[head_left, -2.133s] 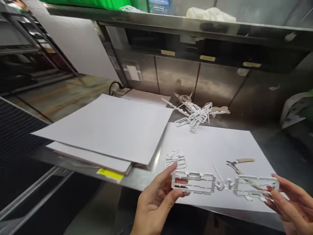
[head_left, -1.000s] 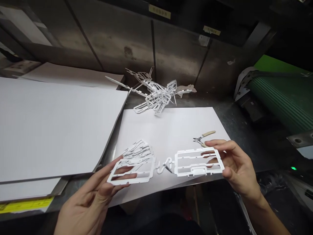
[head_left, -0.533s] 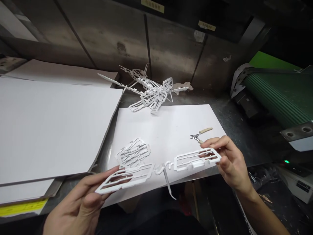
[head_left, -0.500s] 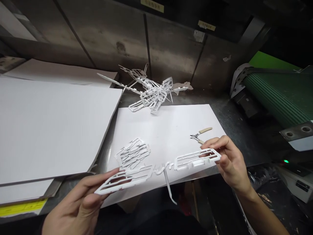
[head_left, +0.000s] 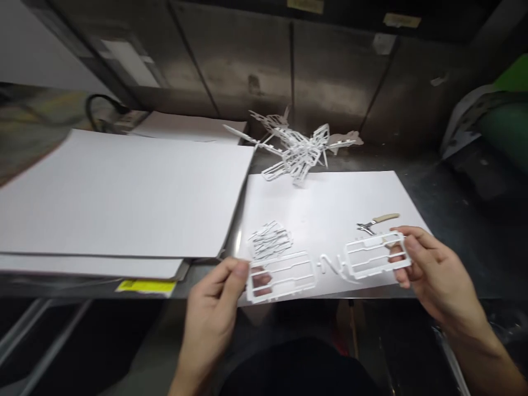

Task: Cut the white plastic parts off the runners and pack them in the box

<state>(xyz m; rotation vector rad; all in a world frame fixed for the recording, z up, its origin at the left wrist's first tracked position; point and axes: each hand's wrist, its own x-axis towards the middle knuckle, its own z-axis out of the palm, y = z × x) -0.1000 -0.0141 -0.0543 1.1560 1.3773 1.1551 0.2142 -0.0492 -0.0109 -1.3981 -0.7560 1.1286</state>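
Note:
Both hands hold one white moulded plastic piece (head_left: 325, 267): two flat rectangular frames joined by a thin wavy runner. My left hand (head_left: 218, 300) pinches the left frame at its outer edge. The right frame's outer edge is gripped by my right hand (head_left: 433, 272). The piece hovers flat over the near edge of a white sheet (head_left: 325, 203) on the metal bench. A small stack of separated white frames (head_left: 270, 241) lies on the sheet just behind my left hand. Small cutters (head_left: 377, 221) with tan handles lie just beyond my right fingers.
A tangled heap of white plastic scrap (head_left: 295, 148) sits at the back of the bench against the metal wall. A stack of large white boards (head_left: 119, 192) fills the left side. A green belt machine (head_left: 503, 115) stands at the right.
The piece, tilted edge-on half a second ago, is now flat and level between my hands. The hanging sprue spike no longer shows. The view has swung left.

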